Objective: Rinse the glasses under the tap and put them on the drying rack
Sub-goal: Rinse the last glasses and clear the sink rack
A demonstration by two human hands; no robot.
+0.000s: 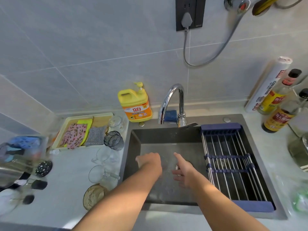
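Head view looks down on a dark sink (133, 147); both bare forearms reach into the basin. Left hand (149, 162) is knuckles-up with fingers curled, right hand (184, 171) has fingers spread, index extended. Between them there's a faint transparent blur that may be a clear glass; can't tell whether either hand actually grips it. Right hand sits over the drain (178, 167).

Chrome tap (171, 100) arcs over the back rim of the sink; no clear stream readable. Drying rack (233, 162), steel rods with blue ends, spans the right part of the basin and carries nothing.

Glasses waiting on the left counter, just beside the sink edge: a smoky grey glass (114, 140), a clear glass (116, 122) behind it, two clear mugs (105, 156) (100, 175) lying nearer, an amber glass bowl (94, 195) closest.

Yellow detergent bottle (135, 104) stands left of the tap. Tray with cloths (83, 130) sits in the corner. Sauce bottles (276, 104) stand right of the sink.
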